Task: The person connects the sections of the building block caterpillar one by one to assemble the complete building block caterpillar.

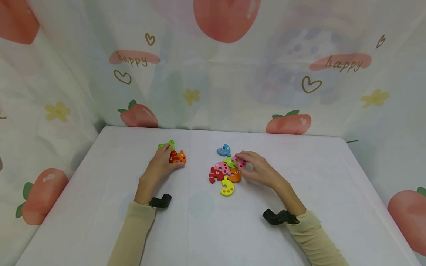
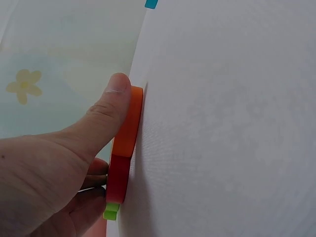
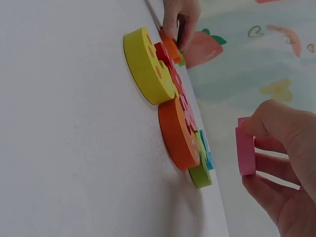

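Observation:
In the head view my right hand (image 1: 261, 170) pinches a pink, dark-dotted animal-shaped block (image 1: 240, 161) between thumb and fingers. The right wrist view shows this pink block (image 3: 246, 150) raised off the white table. My left hand (image 1: 161, 162) rests over a small row of blocks: a green one (image 1: 171, 143), a red one (image 1: 173, 157) and an orange one (image 1: 181, 156). In the left wrist view its thumb lies fairly straight along the orange block (image 2: 129, 123). The fingers are beside the red block (image 2: 118, 180) and green block (image 2: 111, 211), partly hidden.
Mid-table lies a cluster of animal blocks: blue (image 1: 224, 150), lime green (image 1: 229, 162), pink (image 1: 222, 168), red (image 1: 215, 175), orange (image 1: 235, 176) and yellow (image 1: 227, 187). A patterned curtain (image 1: 213, 92) hangs behind the table (image 1: 199, 236). Each wrist wears a black band (image 1: 279, 217).

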Motion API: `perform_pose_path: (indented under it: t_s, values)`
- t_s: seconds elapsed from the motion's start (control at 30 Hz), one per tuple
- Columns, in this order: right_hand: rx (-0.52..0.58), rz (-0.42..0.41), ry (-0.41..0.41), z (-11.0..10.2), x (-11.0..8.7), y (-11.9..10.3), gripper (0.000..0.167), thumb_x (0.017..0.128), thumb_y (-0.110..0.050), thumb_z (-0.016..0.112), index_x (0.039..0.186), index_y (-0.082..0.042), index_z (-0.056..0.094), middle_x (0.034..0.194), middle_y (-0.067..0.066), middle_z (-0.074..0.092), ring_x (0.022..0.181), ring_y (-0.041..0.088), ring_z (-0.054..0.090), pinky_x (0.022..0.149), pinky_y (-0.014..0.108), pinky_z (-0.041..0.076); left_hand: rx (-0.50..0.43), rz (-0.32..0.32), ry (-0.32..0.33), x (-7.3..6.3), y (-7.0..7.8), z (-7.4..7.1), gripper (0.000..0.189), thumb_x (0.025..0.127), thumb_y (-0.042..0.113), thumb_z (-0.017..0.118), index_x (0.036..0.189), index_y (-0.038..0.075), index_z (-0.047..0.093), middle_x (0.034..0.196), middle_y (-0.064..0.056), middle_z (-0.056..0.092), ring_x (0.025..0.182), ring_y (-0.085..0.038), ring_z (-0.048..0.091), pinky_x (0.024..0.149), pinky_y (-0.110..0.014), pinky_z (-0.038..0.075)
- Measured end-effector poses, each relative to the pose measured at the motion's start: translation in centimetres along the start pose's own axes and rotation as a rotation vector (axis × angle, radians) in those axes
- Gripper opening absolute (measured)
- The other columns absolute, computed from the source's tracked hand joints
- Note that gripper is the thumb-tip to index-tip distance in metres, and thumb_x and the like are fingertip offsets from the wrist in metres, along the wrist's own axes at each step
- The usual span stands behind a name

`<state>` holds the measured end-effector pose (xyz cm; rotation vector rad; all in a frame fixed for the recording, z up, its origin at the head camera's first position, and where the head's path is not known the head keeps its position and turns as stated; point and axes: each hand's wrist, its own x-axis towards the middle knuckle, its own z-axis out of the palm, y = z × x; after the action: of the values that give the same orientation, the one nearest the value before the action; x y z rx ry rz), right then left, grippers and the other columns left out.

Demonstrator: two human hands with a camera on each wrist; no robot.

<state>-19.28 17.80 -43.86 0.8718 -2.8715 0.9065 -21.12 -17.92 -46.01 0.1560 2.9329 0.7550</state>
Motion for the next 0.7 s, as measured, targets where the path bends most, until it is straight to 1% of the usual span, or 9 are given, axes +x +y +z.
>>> perform_pose_path:
  t_s: [0.2, 0.37, 0.5, 0.7]
  values:
    - [0.056, -0.039, -0.009, 0.2, 0.2, -0.4, 0.045, 0.088, -0.012, 0.070, 0.131, -0.005, 0.059, 0.133, 0.016, 0.059, 0.123, 0.034, 0.055, 0.098, 0.049, 0.052, 0.014, 0.018, 0.006, 0.1, -0.1, 0.1, 0.088, 0.083, 0.047, 0.072, 0.148, 0.000, 0.036, 0.158, -0.017, 0.026, 0.147, -0.035, 0.025, 0.117, -0.052, 0.030]
    - [0.120, -0.061, -0.002, 0.4, 0.8, -0.6, 0.046, 0.086, -0.010, 0.071, 0.130, -0.003, 0.058, 0.128, 0.015, 0.061, 0.115, 0.031, 0.061, 0.093, 0.046, 0.055, 0.003, 0.011, -0.005, 0.1, -0.1, 0.2, 0.088, 0.083, 0.047, 0.072, 0.148, 0.001, 0.035, 0.159, -0.016, 0.025, 0.147, -0.035, 0.024, 0.117, -0.053, 0.030]
    - [0.171, -0.045, -0.003, 0.8, 1.8, -1.1, 0.046, 0.088, -0.012, 0.070, 0.131, -0.003, 0.057, 0.128, 0.014, 0.061, 0.116, 0.030, 0.060, 0.092, 0.044, 0.055, 0.002, -0.001, -0.010, 0.2, -0.2, 0.3, 0.088, 0.083, 0.048, 0.072, 0.148, 0.001, 0.035, 0.160, -0.016, 0.024, 0.148, -0.034, 0.023, 0.117, -0.053, 0.030]
    - [0.266, -0.005, -0.019, 1.7, 3.8, -3.0, 0.047, 0.089, -0.012, 0.069, 0.133, -0.004, 0.056, 0.131, 0.014, 0.059, 0.122, 0.030, 0.056, 0.095, 0.044, 0.054, 0.001, 0.004, -0.010, 0.1, -0.3, 0.1, 0.089, 0.083, 0.049, 0.072, 0.148, 0.001, 0.035, 0.160, -0.016, 0.024, 0.148, -0.034, 0.023, 0.117, -0.053, 0.030]
